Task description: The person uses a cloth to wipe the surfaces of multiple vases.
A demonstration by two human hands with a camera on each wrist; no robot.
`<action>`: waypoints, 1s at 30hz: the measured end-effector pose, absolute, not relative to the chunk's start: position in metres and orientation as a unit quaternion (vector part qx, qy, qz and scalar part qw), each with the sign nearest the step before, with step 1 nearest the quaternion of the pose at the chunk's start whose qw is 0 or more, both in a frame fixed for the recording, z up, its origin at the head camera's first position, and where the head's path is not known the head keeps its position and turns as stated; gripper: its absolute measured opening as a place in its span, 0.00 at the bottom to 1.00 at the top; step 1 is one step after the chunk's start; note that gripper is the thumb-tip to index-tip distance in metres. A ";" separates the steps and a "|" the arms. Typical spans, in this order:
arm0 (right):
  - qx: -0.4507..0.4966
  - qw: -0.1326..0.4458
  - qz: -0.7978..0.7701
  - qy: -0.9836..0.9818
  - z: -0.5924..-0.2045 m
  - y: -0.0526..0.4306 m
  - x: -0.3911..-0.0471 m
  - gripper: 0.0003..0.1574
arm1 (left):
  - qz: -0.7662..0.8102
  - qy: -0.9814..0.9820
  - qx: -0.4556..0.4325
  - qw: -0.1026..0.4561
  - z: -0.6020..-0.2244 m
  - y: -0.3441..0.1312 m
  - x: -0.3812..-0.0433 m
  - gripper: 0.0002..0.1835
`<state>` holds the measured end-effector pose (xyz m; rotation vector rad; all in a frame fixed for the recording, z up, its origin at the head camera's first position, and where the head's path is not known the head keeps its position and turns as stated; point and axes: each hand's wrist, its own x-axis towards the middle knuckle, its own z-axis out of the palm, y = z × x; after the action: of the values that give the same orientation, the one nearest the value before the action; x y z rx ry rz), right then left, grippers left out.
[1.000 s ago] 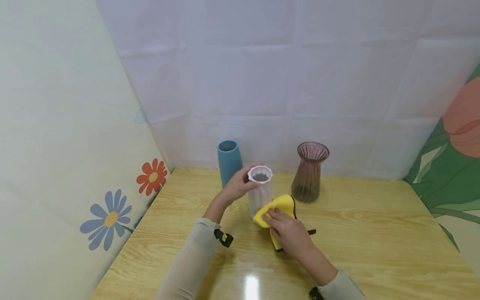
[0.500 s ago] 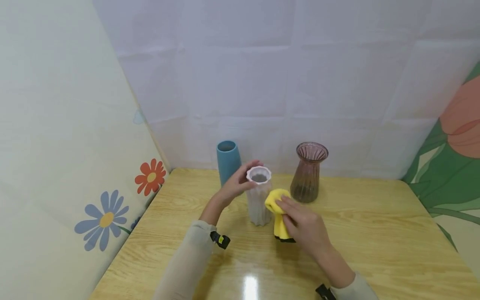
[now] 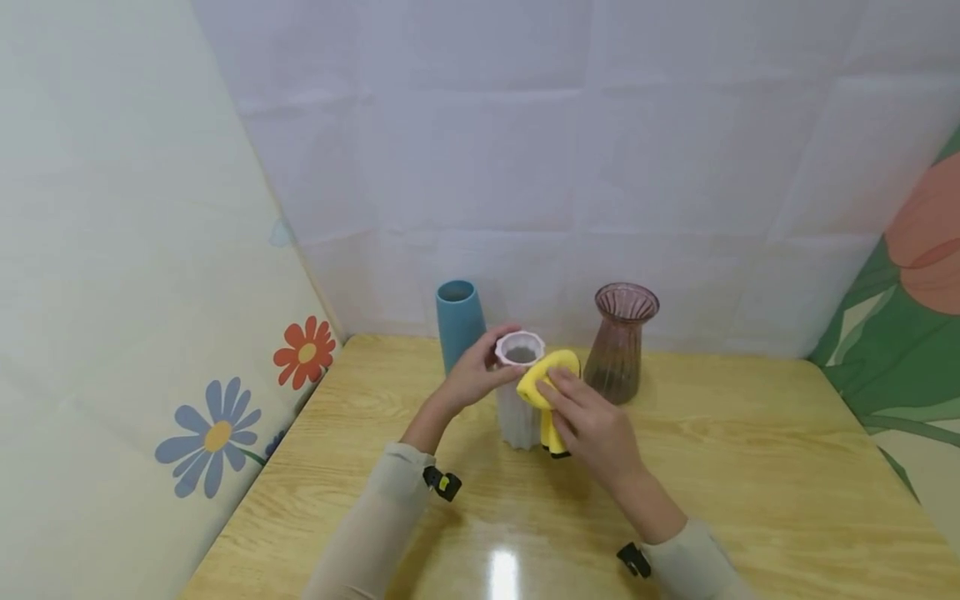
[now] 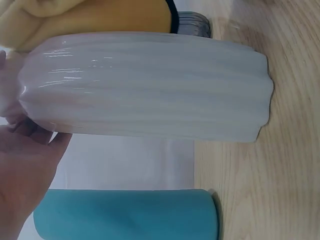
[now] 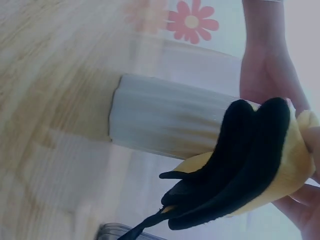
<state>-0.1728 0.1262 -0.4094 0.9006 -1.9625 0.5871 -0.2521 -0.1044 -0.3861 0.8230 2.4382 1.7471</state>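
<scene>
One blue vase point(image 3: 459, 325) upright at far left of the surface point(image 3: 750, 450), behind my left hand point(image 3: 472, 375). That hand: thumb and fingers curved round the top of the white vase point(image 3: 516, 421), which stands upright mid-row. My right hand point(image 3: 600, 429) pinches a folded yellow cloth point(image 3: 547, 383) against its upper right side. Rightmost: purple vase point(image 3: 615, 354), upright, slightly farther back.

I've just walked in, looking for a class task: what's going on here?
A person's left grip holds the white vase near its rim, while the right grip holds a bunched cloth at its upper side; it looks like wiping. The white vase has its base on the table. Behind it stand the blue vase, to the left, and the purple vase, to the right.
</scene>
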 end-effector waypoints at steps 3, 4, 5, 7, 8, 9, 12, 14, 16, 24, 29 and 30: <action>0.368 0.428 0.239 -0.791 -0.416 0.123 -0.176 0.27 | 0.563 0.783 0.263 0.018 -0.387 -0.104 -0.254 0.36; 0.371 0.428 0.239 -0.789 -0.418 0.122 -0.177 0.27 | 0.563 0.782 0.266 0.018 -0.387 -0.104 -0.254 0.36; 0.374 0.428 0.240 -0.787 -0.419 0.121 -0.178 0.28 | 0.565 0.780 0.269 0.018 -0.387 -0.103 -0.255 0.36; 0.377 0.424 0.241 -0.787 -0.422 0.119 -0.178 0.29 | 0.566 0.777 0.273 0.019 -0.388 -0.103 -0.256 0.35; 0.378 0.422 0.242 -0.787 -0.423 0.117 -0.178 0.28 | 0.567 0.776 0.274 0.020 -0.389 -0.102 -0.256 0.35; 0.378 0.423 0.242 -0.787 -0.424 0.116 -0.177 0.28 | 0.568 0.776 0.275 0.022 -0.389 -0.102 -0.257 0.35; 0.375 0.421 0.244 -0.789 -0.426 0.112 -0.175 0.29 | 0.570 0.776 0.270 0.027 -0.389 -0.102 -0.257 0.35; 0.373 0.420 0.246 -0.790 -0.427 0.110 -0.173 0.29 | 0.572 0.775 0.268 0.027 -0.390 -0.102 -0.258 0.34; 0.371 0.418 0.250 -0.791 -0.427 0.109 -0.171 0.29 | 0.572 0.775 0.267 0.026 -0.389 -0.102 -0.257 0.34; 0.363 0.412 0.256 -0.796 -0.433 0.107 -0.167 0.28 | 0.573 0.775 0.268 0.022 -0.384 -0.100 -0.257 0.34; 0.363 0.403 0.255 -0.801 -0.437 0.107 -0.164 0.28 | 0.576 0.771 0.272 0.026 -0.385 -0.100 -0.257 0.34; 0.363 0.400 0.253 -0.803 -0.438 0.107 -0.164 0.28 | 0.578 0.769 0.273 0.027 -0.385 -0.100 -0.257 0.34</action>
<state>-0.1639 0.1072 -0.4382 0.9175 -2.0303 0.6408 -0.2574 -0.1000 -0.3852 0.8432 2.3738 1.7850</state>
